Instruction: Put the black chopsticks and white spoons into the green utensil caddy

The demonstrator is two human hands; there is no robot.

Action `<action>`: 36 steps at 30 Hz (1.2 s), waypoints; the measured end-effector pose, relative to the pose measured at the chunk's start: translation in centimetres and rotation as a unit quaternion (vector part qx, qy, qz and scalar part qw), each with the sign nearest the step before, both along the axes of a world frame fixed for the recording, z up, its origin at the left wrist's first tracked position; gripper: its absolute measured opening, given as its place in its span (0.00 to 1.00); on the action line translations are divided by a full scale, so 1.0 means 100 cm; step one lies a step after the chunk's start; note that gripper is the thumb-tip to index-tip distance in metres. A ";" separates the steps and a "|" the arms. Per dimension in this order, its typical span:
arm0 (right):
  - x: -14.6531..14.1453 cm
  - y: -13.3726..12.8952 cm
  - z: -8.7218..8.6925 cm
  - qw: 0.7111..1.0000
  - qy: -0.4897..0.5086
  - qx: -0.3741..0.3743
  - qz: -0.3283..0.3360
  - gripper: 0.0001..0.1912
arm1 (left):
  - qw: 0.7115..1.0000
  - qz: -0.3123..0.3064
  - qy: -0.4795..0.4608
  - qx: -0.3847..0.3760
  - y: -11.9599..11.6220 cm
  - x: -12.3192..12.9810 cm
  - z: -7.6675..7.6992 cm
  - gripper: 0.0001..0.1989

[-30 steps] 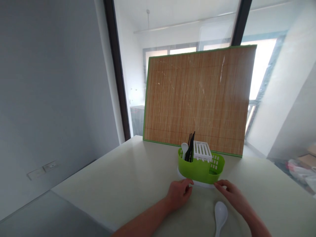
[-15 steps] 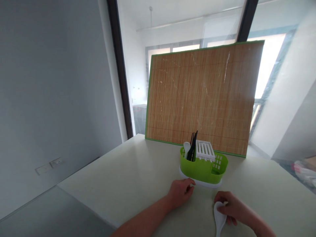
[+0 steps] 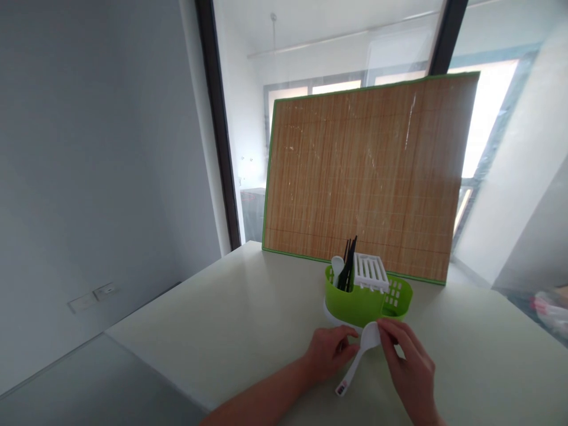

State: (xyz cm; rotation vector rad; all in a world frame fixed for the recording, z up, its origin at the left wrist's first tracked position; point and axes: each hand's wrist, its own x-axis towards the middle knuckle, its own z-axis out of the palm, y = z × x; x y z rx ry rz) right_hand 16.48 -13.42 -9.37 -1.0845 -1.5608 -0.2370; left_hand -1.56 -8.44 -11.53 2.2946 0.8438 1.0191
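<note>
A white spoon (image 3: 354, 371) slants over the table, its bowl up and its handle toward me, with a small dark label at the handle's end. My right hand (image 3: 410, 361) pinches the rim of the bowl between thumb and fingers. Just left of the spoon's neck is my left hand (image 3: 331, 353), its fingers curled and a gap between thumb and forefinger; whether it touches the spoon I cannot tell. Behind both hands stands a green utensil holder (image 3: 355, 307) on a white base. It holds a smaller white spoon (image 3: 337, 264), black chopsticks (image 3: 348, 269) and a white slotted rack (image 3: 371, 272).
The holder stands on a white table (image 3: 248, 319). A bamboo mat (image 3: 364, 177) with green edging leans upright at the table's back, before a glass partition with dark frames. A grey wall (image 3: 97, 148) with sockets rises on the left.
My right hand has lifted the spoon and brought it leftward and forward to my left hand, the handle now slanting left. My left hand has shifted slightly right.
</note>
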 end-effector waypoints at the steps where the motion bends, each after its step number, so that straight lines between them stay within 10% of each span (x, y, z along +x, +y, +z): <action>1: -0.003 -0.002 0.000 1.000 -0.004 0.014 -0.001 0.09 | 1.000 -0.004 -0.006 0.000 -0.001 0.001 0.000 0.15; 11: -0.018 -0.007 -0.011 0.997 -0.049 0.062 0.026 0.16 | 0.995 0.043 -0.068 0.054 -0.013 0.010 0.019 0.11; 24: -0.017 -0.003 -0.010 0.997 -0.061 0.025 0.040 0.15 | 0.918 0.237 -0.266 0.174 0.069 -0.004 0.144 0.12; 36: -0.017 0.001 -0.014 0.995 -0.094 -0.015 0.044 0.13 | 0.945 0.296 0.053 0.128 0.114 0.005 0.089 0.14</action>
